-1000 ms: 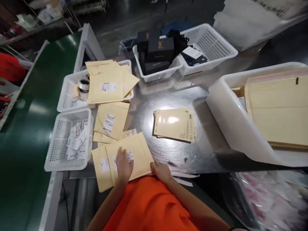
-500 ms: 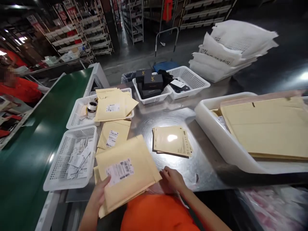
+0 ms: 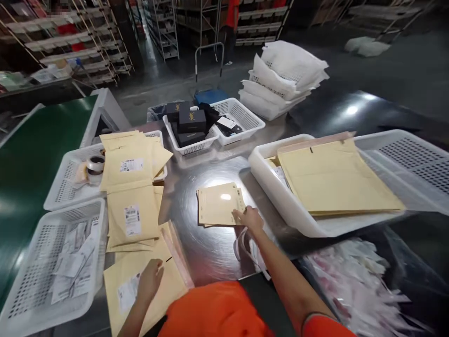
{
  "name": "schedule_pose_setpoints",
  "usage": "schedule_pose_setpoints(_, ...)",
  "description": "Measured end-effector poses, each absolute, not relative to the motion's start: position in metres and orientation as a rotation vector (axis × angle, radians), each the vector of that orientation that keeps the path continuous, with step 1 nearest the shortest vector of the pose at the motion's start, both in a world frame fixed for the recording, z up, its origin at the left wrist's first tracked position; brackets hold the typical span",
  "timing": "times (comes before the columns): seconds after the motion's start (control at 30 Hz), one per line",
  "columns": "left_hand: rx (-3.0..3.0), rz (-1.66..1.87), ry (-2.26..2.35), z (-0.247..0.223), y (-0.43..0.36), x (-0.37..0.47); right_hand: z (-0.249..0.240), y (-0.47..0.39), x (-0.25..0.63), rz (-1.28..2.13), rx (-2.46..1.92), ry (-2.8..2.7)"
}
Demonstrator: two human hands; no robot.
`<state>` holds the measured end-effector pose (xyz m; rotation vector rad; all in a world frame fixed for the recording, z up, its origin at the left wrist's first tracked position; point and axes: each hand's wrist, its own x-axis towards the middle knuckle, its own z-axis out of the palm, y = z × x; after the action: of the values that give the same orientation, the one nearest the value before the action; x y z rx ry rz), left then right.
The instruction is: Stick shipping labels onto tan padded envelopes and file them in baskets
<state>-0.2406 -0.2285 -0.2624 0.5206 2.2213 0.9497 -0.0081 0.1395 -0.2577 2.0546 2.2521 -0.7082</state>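
My right hand [image 3: 249,219] has its fingers closed on the lower right corner of the small stack of tan cards [image 3: 217,205] on the metal table. A white strip hangs below that hand. Over the large labelled yellow envelope [image 3: 161,276] at the table's near edge is my left hand [image 3: 150,280], its fingers curled; whether anything is between them is hidden. Beyond it, a smaller labelled envelope [image 3: 131,215] lies on others, and more envelopes [image 3: 128,161] are piled over a white basket.
Paper slips lie in a white basket [image 3: 96,267] at left. Black boxes [image 3: 192,120] fill a basket behind. A white tub [image 3: 298,220] with large envelopes stands right, plastic scraps [image 3: 358,276] below it. Wrapped baskets [image 3: 280,84] are stacked behind; a green conveyor [image 3: 52,126] runs at left.
The view has turned right. The envelope my left hand held now lies with the others on the left. My right hand has moved forward to the card stack and grips its corner.
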Motion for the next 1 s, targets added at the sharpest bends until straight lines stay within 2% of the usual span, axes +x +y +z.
schedule_pose_setpoints(0.13,1.303,0.074,2.202,-0.275,-0.223,-0.209,-0.265,0.17,0.002,-0.827,2.016,2.264)
schedule_pose_setpoints(0.2,1.463,-0.233,2.186,-0.279,-0.214,-0.204,-0.264,0.175,0.021,-0.917,1.988,2.269)
schedule_pose_setpoints(0.3,1.444,-0.18,2.171,-0.281,-0.205,-0.208,-0.26,0.162,0.059,-1.103,1.93,2.26)
schedule_pose_setpoints(0.37,1.404,-0.031,2.17,-0.28,-0.203,-0.213,-0.261,0.137,0.082,-1.524,1.907,2.176)
schedule_pose_setpoints(0.47,1.401,0.045,2.161,-0.278,-0.207,-0.218,-0.269,0.08,0.095,-2.313,1.841,1.753)
schedule_pose_setpoints(0.57,1.447,0.025,2.123,-0.276,-0.21,-0.221,-0.276,0.023,0.074,-2.579,1.745,1.558)
schedule_pose_setpoints(0.73,1.501,0.045,2.122,-0.274,-0.216,-0.223,-0.273,-0.016,0.02,-2.659,1.327,1.788)
schedule_pose_setpoints(0.93,1.623,0.12,2.057,-0.266,-0.234,-0.209,-0.267,-0.006,0.008,-2.411,0.798,1.771)
schedule_pose_setpoints(1.0,1.694,0.161,1.99,-0.262,-0.231,-0.194,-0.264,-0.011,-0.004,-2.234,0.669,1.899)
